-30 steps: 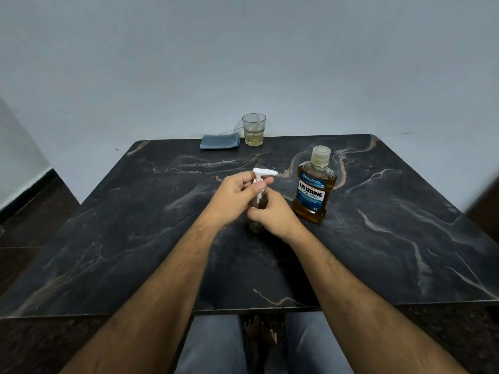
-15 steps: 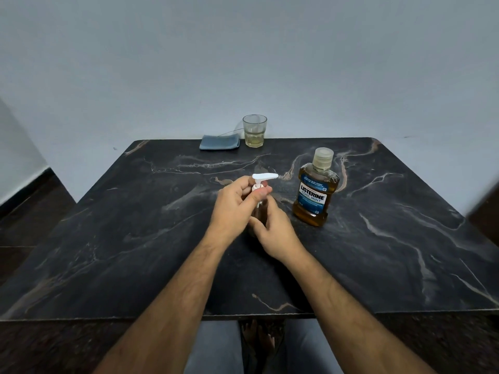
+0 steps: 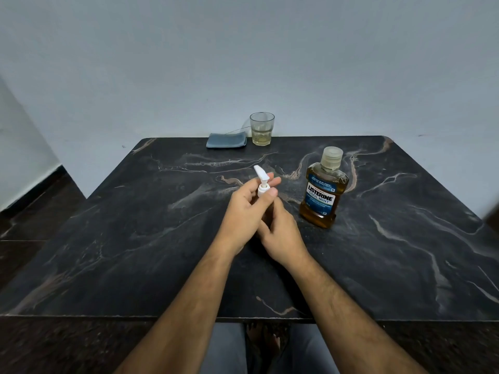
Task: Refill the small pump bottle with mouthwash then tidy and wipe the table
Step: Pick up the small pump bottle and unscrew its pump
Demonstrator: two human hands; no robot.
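The small pump bottle stands at the middle of the dark marble table (image 3: 135, 238), its body almost wholly hidden by my hands. My left hand (image 3: 243, 214) grips its white pump head (image 3: 261, 182), whose nozzle points up and to the left. My right hand (image 3: 280, 233) wraps the bottle's body from the right. An amber mouthwash bottle (image 3: 322, 195) with a blue label and a clear cap stands upright just right of my hands.
A folded blue cloth (image 3: 226, 143) lies at the table's far edge. Beside it stands a glass (image 3: 262, 129) with a little pale yellow liquid. A white wall is behind the table. My knees show below the near edge.
The pump nozzle has turned from pointing right to pointing up-left as my left hand twisted the pump head. My right hand stays on the bottle.
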